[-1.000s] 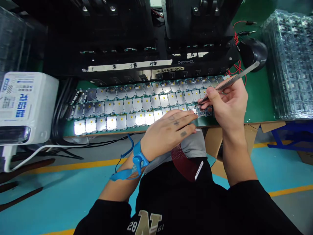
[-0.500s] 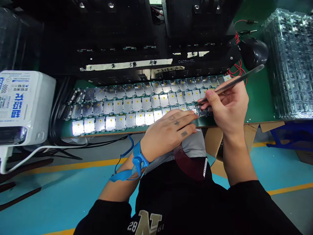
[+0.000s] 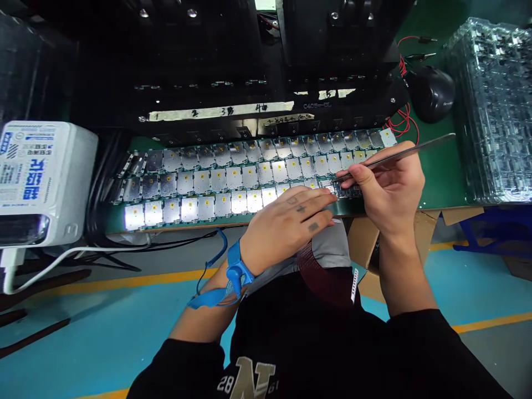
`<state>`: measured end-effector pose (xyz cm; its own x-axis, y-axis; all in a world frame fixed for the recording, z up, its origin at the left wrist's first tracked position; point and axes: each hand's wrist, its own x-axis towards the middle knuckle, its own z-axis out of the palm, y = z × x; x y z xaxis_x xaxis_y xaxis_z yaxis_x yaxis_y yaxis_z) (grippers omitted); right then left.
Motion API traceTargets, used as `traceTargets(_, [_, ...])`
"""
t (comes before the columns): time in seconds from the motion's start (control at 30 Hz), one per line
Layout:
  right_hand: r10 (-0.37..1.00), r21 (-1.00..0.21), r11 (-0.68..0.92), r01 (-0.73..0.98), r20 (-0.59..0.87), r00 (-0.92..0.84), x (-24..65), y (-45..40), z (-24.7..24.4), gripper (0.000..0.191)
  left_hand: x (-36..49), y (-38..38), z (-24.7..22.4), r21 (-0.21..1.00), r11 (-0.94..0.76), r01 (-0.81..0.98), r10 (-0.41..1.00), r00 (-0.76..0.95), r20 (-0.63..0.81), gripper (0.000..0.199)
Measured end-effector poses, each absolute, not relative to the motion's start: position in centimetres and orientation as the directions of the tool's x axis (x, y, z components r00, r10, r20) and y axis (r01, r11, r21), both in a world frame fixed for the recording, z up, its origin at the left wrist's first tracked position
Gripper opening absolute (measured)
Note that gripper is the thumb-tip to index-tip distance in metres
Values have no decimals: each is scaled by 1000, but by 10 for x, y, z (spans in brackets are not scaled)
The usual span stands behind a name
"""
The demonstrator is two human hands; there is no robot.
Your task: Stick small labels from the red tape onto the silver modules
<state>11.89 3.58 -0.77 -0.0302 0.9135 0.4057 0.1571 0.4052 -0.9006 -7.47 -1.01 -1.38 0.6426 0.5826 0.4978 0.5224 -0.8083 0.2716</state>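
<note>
My right hand [image 3: 393, 191] is closed around slim metal tweezers [image 3: 432, 144]. Their tip touches or hovers just above a small circuit board [image 3: 349, 192] in the front row; I cannot tell which. My left hand [image 3: 286, 224] lies palm down across the front edge of the rows, fingers stretched to the right and fingertips beside that board. Its thumb is hidden, and it covers part of the front row. Three rows of circuit boards with silver shields and small yellow marks, such as this shielded board [image 3: 208, 207], lie on the green mat [image 3: 443, 183].
Behind the rows stands a black machine [image 3: 224, 119] with numbered tape. A white device [image 3: 45, 183] with cables is at the left. On the right are a black mouse [image 3: 432, 94], red wires [image 3: 403, 119] and stacked clear trays [image 3: 494, 116]. A cardboard box [image 3: 363, 238] sits below the edge.
The rear end of the tweezers has dipped as my right hand tilts slightly, while the tip stays by the same board. My left hand has barely moved.
</note>
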Motion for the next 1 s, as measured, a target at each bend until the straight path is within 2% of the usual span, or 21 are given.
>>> traceTargets(0.13, [883, -880, 458, 122, 466, 45, 116, 34, -2, 20, -76, -10, -11, 336, -811, 478, 583, 616, 530, 10])
traceTargets(0.23, [842, -856, 516, 14, 510, 176, 110, 17, 14, 16, -77, -10, -7, 443, -792, 420, 610, 517, 600, 15])
traceTargets(0.37, [826, -834, 546, -80, 520, 219, 99, -12, 27, 19, -79, -11, -6, 550, -760, 347, 650, 367, 666, 12])
traceTargets(0.57, [832, -830, 543, -126, 513, 211, 87, -23, 14, 19, -80, -11, -10, 549, -764, 339, 640, 294, 710, 10])
traceTargets(1.0, [854, -825, 518, -226, 485, 186, 81, -21, 10, 17, -79, -11, -10, 535, -777, 332, 623, 278, 731, 11])
